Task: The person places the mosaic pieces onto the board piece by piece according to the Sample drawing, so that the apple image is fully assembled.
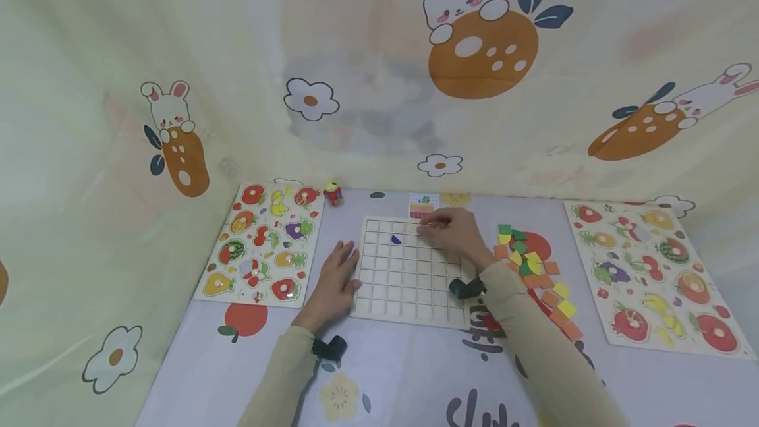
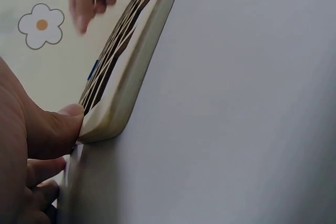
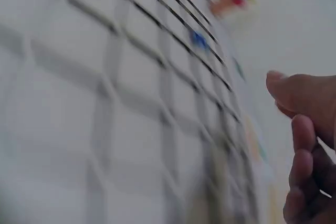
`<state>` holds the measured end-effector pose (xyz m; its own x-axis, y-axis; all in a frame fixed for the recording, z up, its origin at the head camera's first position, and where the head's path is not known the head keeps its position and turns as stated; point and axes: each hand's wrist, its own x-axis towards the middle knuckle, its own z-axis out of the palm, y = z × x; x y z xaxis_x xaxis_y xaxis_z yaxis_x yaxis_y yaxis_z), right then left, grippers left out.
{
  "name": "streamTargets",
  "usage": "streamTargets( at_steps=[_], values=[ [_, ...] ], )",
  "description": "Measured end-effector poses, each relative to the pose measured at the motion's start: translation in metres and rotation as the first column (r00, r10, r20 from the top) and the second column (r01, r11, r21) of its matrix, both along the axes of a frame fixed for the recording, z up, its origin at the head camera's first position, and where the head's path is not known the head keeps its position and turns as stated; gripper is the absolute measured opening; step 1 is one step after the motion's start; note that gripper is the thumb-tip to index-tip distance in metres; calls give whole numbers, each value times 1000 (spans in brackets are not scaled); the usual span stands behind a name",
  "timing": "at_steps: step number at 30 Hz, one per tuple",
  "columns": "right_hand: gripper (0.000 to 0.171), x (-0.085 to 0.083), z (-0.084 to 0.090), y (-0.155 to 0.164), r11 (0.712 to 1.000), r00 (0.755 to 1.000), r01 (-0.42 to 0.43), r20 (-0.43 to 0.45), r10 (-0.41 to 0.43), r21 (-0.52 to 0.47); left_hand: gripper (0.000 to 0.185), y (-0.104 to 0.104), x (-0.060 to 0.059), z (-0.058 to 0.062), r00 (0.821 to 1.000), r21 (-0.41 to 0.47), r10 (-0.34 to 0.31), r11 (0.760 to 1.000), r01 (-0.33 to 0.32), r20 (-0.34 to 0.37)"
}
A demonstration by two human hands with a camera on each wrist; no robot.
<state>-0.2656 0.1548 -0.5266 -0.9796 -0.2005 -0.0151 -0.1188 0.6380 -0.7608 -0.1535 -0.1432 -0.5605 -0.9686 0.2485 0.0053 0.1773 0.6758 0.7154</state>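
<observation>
A pale square grid board (image 1: 379, 312) lies in the middle of the table, with a small dark blue half-round piece (image 1: 396, 240) in one of its upper cells. My left hand (image 1: 333, 285) rests at the board's left side; in the left wrist view its thumb (image 2: 65, 124) touches the edge near a corner. Over the board's upper right part is my right hand (image 1: 453, 232), thumb and forefinger brought together and the other fingers bent. No piece shows at the right fingertips (image 3: 278, 85), and I cannot tell whether they hold one.
Right of the board lie loose orange, yellow and green pieces (image 1: 534, 280). Fruit puzzle boards stand left (image 1: 236, 269) and right (image 1: 652, 302). A small picture card (image 1: 423, 203) sits behind the grid, with a little figurine (image 1: 333, 194) further left. Printed curtains (image 1: 367, 143) enclose the table.
</observation>
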Motion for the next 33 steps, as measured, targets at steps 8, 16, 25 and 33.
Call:
streamTargets(
  at_steps=[8, 16, 25, 33],
  values=[
    [47, -2, 25, 112, 960, 992, 125, 1, -130, 251, 63, -1, 0, -2, 1000, -16, -2, 1000, 2, -5],
    [67, 9, 18, 176, 944, 960, 65, 238, -148, 324, 63, -2, 3, -2, 1000, -17, 18, 1000, -17, 10],
    [48, 17, 7, 182, 946, 969, 90, 193, -156, 312, 62, 0, 3, -3, 1000, -18, 17, 1000, -17, 5],
    [55, 16, 3, 177, 953, 970, 115, 177, -169, 281, 62, 3, 2, -3, 1000, -18, 19, 1000, -19, -2]
  ],
)
